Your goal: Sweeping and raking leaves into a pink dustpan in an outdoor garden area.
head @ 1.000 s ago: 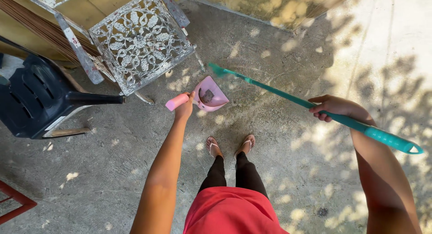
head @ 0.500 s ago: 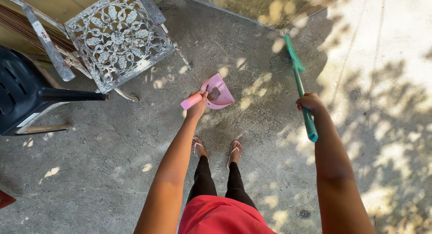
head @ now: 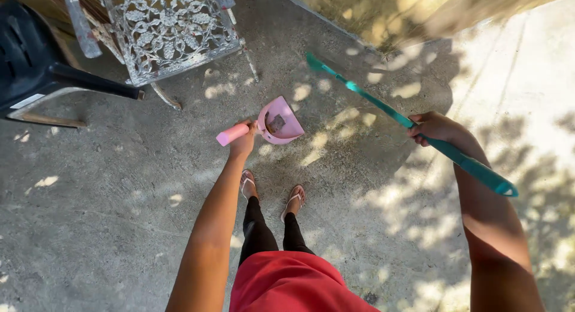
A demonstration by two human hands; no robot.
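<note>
Two hands busy over concrete floor (head: 108,216): left hand (head: 242,143) clenched round handle of pink dustpan (head: 277,121), holding dark debris, raised ahead of sandalled feet (head: 272,191); right hand (head: 436,128) gripping teal broom (head: 407,124), slanted, head near wall base. Ornate metal chair (head: 171,27) toward top left corner.

dappled sunlight, glare upper right
</note>
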